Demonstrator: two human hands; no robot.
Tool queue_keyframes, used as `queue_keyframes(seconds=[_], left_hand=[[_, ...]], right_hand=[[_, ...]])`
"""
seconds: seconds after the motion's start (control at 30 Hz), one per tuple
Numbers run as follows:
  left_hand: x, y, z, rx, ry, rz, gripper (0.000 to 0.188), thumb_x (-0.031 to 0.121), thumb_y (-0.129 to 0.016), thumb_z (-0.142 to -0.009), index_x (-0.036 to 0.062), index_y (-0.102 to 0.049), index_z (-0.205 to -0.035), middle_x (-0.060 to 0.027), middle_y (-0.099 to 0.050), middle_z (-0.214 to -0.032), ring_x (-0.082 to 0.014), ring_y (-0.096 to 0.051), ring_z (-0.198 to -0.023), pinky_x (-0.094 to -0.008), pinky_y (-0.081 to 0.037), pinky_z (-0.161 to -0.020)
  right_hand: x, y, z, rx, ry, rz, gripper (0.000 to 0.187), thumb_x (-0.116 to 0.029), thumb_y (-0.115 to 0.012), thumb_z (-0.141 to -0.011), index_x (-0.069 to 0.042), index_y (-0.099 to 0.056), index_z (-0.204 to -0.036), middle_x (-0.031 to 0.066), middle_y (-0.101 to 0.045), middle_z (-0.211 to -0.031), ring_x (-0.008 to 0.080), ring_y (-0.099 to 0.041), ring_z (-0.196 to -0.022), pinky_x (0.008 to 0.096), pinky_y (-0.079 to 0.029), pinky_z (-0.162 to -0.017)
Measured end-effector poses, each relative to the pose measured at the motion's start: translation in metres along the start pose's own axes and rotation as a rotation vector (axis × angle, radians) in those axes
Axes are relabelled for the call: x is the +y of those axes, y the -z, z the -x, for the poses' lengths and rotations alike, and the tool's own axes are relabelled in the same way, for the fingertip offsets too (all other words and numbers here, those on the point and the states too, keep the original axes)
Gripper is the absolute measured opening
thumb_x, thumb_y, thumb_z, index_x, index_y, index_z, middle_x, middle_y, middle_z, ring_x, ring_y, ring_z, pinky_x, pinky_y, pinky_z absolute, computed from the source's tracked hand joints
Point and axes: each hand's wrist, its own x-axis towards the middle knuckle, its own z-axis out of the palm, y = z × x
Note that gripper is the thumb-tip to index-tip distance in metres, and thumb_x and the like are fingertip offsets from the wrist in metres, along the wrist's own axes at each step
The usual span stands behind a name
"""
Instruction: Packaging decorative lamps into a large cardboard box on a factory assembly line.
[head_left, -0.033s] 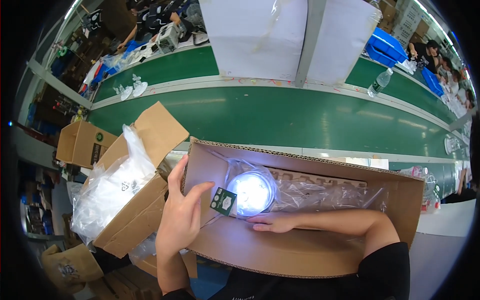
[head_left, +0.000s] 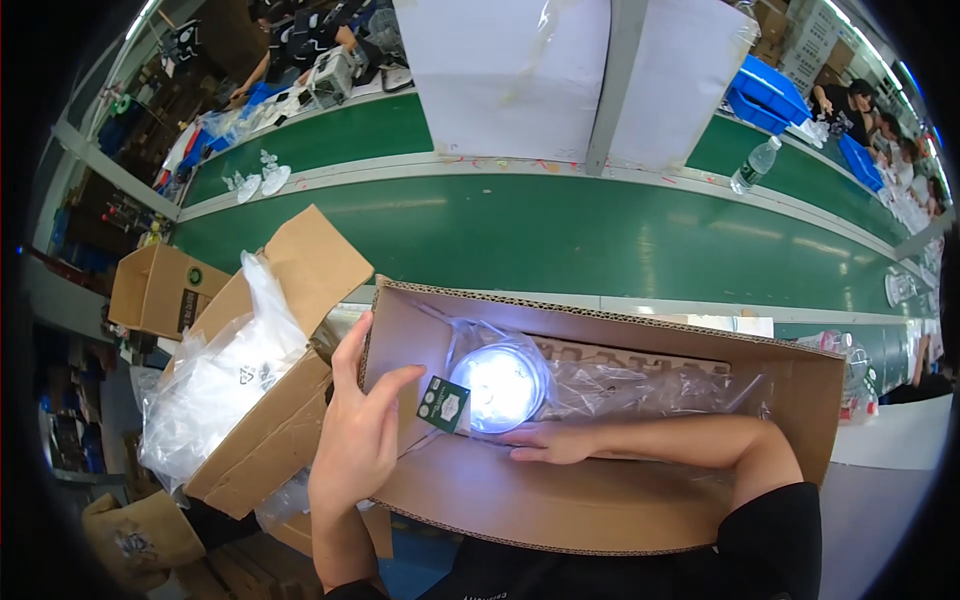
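Note:
A large open cardboard box (head_left: 560, 515) lies in front of me. Near its left end inside, a round light (head_left: 498, 390) glows white within a clear plastic bag (head_left: 620, 388). A small dark-green printed card (head_left: 442, 403) sits against the light's left side. My left hand (head_left: 360, 435) straddles the box's left edge, index finger stretched along the wall and thumb held apart over the inside. Reaching in from the right, my right hand (head_left: 550, 443) lies flat, fingers extended beside the light's lower edge; whether they touch it I cannot tell.
At left stands another open carton (head_left: 265, 440) stuffed with clear plastic bags (head_left: 215, 385), a smaller carton (head_left: 165, 290) behind it. A green bench (head_left: 500, 235) runs across beyond, with a water bottle (head_left: 755, 165) at its far ledge. People work at the upper corners.

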Motion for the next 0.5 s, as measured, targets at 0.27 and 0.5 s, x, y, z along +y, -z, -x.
queue_keyframes(seconds=[0.27, 0.5], left_hand=[[0.002, -0.001, -0.007, -0.008, 0.008, 0.013, 0.047, -0.015, -0.048, -0.079, 0.0024, -0.071, -0.116, -0.0303, -0.027, -0.16, -0.0516, -0.035, -0.147, -0.0517, -0.03, -0.122], [0.001, -0.003, -0.01, -0.013, 0.017, 0.027, 0.046, -0.015, -0.048, -0.08, 0.0027, -0.071, -0.116, -0.03, -0.027, -0.16, -0.0513, -0.036, -0.146, -0.052, -0.032, -0.121]], right_hand=[[0.01, 0.042, 0.085, 0.103, -0.374, 0.975, 0.047, -0.032, -0.053, -0.103, 0.005, -0.057, -0.133, 0.027, -0.052, -0.145, 0.0412, -0.05, -0.137, 0.0513, -0.038, -0.116], [0.011, 0.06, 0.073, 0.284, -0.331, 1.451, 0.037, -0.022, -0.06, -0.087, 0.005, -0.068, -0.111, 0.0222, -0.067, -0.121, 0.0323, -0.06, -0.119, 0.048, -0.044, -0.105]])
